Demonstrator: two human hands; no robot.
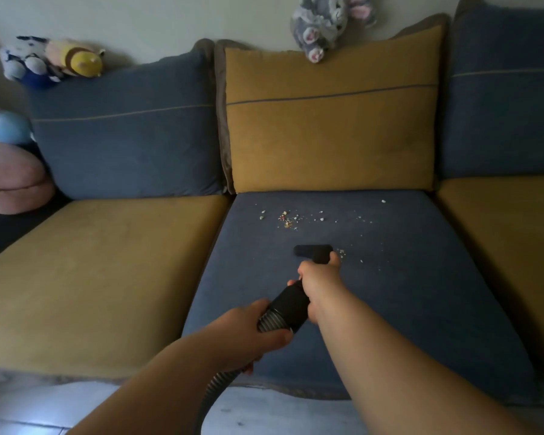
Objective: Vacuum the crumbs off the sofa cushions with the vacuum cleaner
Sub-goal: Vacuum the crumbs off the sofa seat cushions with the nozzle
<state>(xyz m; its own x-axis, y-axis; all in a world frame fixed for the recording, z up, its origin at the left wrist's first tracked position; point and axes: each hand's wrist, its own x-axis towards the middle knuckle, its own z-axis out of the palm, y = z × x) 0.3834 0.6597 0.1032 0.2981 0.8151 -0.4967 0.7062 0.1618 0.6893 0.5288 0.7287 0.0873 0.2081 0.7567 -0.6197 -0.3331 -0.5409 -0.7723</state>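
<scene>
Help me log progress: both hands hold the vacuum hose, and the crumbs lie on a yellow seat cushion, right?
Wrong cushion: the head view shows the crumbs on the blue middle seat cushion, not a yellow one. The left hand and right hand do hold the vacuum hose.

A home living room: a blue-and-mustard cushioned sofa [327,120] against a pale wall [157,20], plush toys [324,23] perched along its back.

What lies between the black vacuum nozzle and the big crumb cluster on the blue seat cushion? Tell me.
Head view: only bare blue seat cushion fabric separates the black vacuum nozzle from the crumb cluster.
</scene>
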